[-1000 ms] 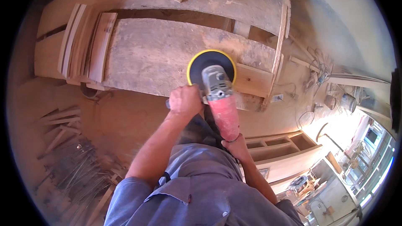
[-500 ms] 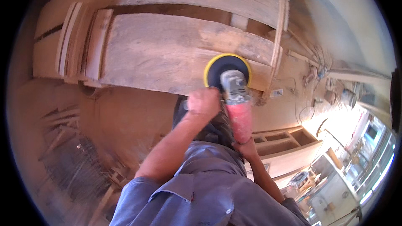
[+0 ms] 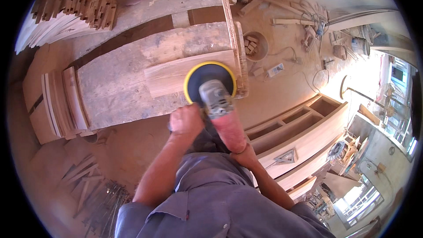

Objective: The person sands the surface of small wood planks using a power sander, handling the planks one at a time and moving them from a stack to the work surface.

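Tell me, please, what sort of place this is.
Most likely a woodworking shop: a red disc tool over a board, a stack of cut wood and an open-compartment wooden cabinet suggest it.

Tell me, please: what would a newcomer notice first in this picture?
Probably the round black disc with a yellow rim, near the middle, seen against a flat pale wooden board. Next comes the red-and-grey power tool bearing it, with the left hand beside its front and the right hand at its rear end. At upper left, a large stack of thin wooden strips stands out.
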Available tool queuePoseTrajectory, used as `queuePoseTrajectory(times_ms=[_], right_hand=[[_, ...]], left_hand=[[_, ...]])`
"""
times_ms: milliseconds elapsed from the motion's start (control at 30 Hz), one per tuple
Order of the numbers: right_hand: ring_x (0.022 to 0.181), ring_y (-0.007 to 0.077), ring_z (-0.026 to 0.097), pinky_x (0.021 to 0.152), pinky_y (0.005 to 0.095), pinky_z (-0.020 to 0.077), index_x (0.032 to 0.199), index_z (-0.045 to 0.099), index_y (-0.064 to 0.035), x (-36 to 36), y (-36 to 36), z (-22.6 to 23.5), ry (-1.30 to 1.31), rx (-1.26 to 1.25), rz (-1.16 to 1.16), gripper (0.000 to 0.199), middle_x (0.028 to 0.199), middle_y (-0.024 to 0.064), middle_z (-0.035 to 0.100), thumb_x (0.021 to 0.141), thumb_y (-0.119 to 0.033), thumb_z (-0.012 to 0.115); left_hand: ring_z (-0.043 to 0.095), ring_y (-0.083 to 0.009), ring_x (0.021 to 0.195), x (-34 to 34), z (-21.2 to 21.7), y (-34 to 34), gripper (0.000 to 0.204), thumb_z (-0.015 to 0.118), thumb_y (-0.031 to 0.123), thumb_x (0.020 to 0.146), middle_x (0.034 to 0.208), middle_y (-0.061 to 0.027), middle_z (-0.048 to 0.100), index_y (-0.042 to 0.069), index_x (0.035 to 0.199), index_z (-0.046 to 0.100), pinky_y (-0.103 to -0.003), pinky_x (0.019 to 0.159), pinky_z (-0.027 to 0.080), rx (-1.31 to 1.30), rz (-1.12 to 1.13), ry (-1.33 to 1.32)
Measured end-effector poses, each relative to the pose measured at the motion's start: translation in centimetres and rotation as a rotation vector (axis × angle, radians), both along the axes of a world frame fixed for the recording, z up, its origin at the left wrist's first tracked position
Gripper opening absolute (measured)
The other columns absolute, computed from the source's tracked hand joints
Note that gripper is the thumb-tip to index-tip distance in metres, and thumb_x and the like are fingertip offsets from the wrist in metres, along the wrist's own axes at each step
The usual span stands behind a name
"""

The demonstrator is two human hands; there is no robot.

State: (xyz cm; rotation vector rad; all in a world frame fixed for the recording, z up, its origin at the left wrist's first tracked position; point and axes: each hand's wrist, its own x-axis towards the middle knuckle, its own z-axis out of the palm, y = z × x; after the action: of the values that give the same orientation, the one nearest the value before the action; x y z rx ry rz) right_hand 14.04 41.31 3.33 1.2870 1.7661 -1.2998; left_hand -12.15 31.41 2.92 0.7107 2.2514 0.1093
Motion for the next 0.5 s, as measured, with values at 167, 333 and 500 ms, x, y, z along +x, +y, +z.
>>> queuePoseTrajectory(times_ms=[167, 333, 500], right_hand=[[0.101, 0.0284, 0.071, 0.084, 0.0407, 0.0541, 0.100, 0.069, 0.0051, 4.8, 1.2, -0.6, -0.068, -0.028, -0.264, 0.045, 0.100, 0.0219, 0.072, 0.067, -0.024, 0.077], [0.068, 0.0191, 0.064, 0.060, 0.0368, 0.0487, 0.079, 0.065, 0.0011, 4.6, 3.4, -1.9, -0.050, 0.016, -0.297, 0.025, 0.072, 0.0110, 0.065, 0.070, -0.019, 0.076], [0.050, 0.0120, 0.057, 0.046, 0.0324, 0.0429, 0.067, 0.062, -0.0025, -0.5, 8.3, -0.2, -0.013, -0.043, -0.365, 0.017, 0.057, 0.0050, 0.059, 0.073, -0.014, 0.073]], left_hand=[[0.073, -0.0352, 0.088, 2.2, -0.7, 7.2, 0.016, 0.065, 0.014, 0.079, 0.091, -0.0191, 0.073, 0.006, 0.091, 0.070, -0.045, 0.077, 0.058, 0.028, -0.159, -0.108], [0.074, -0.0336, 0.090, 1.1, -0.2, 10.4, 0.017, 0.060, 0.013, 0.084, 0.093, -0.0187, 0.074, 0.005, 0.091, 0.073, -0.043, 0.077, 0.059, 0.092, -0.219, -0.057], [0.073, -0.0350, 0.091, -2.1, -0.6, 13.6, 0.017, 0.063, 0.015, 0.081, 0.094, -0.0189, 0.074, 0.007, 0.090, 0.075, -0.044, 0.079, 0.058, 0.163, -0.149, 0.016]])
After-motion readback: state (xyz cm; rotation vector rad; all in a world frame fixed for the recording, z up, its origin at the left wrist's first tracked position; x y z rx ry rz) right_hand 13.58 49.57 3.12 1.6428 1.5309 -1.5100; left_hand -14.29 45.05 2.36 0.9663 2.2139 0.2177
